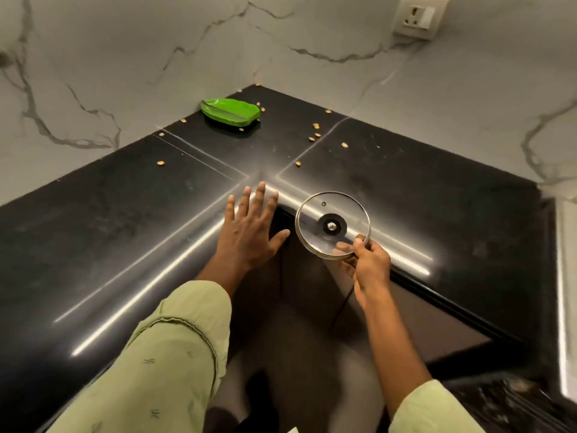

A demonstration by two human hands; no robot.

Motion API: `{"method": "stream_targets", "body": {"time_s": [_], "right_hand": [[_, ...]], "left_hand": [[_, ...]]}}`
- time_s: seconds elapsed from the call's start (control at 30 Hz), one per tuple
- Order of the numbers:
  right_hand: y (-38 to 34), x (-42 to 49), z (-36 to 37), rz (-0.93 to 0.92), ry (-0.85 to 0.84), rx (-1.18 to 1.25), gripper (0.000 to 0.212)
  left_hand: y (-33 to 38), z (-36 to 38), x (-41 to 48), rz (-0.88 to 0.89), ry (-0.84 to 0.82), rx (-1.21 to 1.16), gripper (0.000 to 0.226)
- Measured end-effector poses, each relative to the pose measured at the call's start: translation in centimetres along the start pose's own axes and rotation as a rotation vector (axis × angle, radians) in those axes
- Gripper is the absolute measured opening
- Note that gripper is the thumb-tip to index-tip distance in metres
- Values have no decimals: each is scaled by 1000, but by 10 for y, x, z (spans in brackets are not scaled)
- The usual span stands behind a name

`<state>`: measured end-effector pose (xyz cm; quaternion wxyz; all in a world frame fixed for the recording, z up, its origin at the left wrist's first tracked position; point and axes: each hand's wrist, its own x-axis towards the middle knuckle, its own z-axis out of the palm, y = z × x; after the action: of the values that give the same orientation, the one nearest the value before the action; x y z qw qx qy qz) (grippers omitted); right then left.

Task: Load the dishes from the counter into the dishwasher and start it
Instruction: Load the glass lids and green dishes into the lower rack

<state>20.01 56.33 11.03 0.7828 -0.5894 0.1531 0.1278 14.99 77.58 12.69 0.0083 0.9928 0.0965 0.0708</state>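
Head view, right hand (370,264) pinching the rim of a glass lid (332,226) over the black worktop (406,195) edge, left hand (249,229) spread flat with fingers straight at the inner corner, green dish (230,112) far back near the wall, crumbs (315,132) scattered beside it.

Broad dark stretches of the counter (93,245) are lying open on the left and right. A green dish (231,111) is sitting in the far corner, just beside the left wall (93,73), with yellow crumbs (317,135) lying scattered to its right. At the near inner corner, the spread left hand (249,235) and the glass lid (332,225) gripped by the right hand (371,264) are filling the gap.
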Motion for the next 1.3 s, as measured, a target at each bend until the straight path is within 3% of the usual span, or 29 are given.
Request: {"method": "stream_targets", "body": {"time_s": [0.2, 0.53, 0.7, 0.93, 1.3], "right_hand": [[14, -55, -74, -12, 18, -9, 11], [44, -181, -135, -33, 89, -23, 10], [75, -240, -162, -53, 197, -54, 11], [122, -327, -217, -32, 318, -55, 9], [154, -409, -330, 30, 506, -16, 8]], "left_hand": [[57, -2, -87, 31, -49, -10, 84], [81, -6, -200, 123, -123, -41, 81], [87, -1, -257, 230, -140, -107, 81], [101, 18, -345, 319, -297, -97, 78], [193, 39, -417, 567, -367, -87, 77]]}}
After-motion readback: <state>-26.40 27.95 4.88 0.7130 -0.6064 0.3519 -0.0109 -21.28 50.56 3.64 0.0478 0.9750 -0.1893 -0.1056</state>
